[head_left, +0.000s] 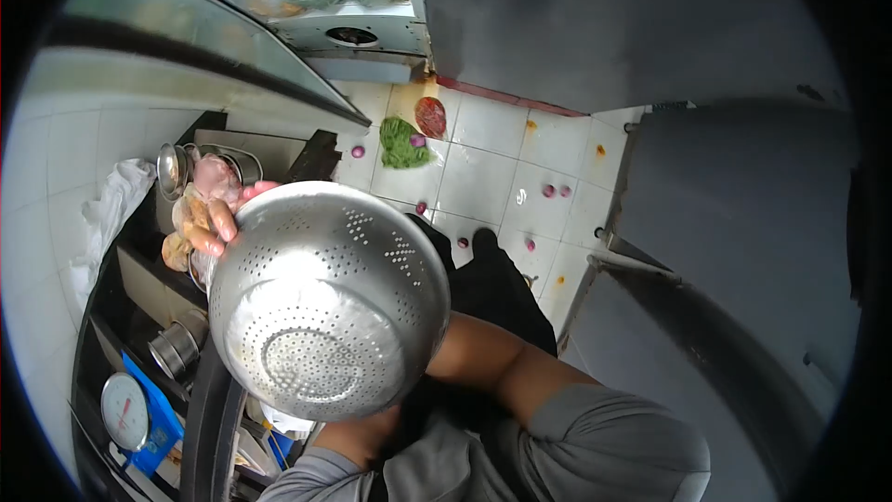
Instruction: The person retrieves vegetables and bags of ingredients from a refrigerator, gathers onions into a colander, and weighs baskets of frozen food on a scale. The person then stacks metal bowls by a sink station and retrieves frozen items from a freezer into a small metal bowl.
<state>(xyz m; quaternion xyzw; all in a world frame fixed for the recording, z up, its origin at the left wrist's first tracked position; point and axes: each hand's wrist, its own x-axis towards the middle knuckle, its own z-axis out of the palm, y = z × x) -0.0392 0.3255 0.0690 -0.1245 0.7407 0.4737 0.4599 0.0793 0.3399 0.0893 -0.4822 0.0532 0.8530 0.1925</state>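
Note:
A large steel colander point(325, 316) is held up in front of me, tilted so its perforated outer side and base face the camera. Fingers of what looks like my left hand point(212, 223) curl around its left edge, closed on it. Pink fingertips show at the upper left rim; whose hand they belong to I cannot tell. My right forearm runs behind the colander, which hides that hand. Close past the curled fingers, clear-wrapped pinkish food point(216, 177) lies beside steel containers point(243, 163) on the dark shelf.
Small purple onions point(548, 191) lie scattered on the tiled floor, with a bag of greens point(402, 144) and a red packet point(430, 117). An open fridge point(353, 33) stands ahead. On the left are a dial scale point(125, 411) and steel cups point(177, 346). Grey cabinets point(734, 214) flank the right.

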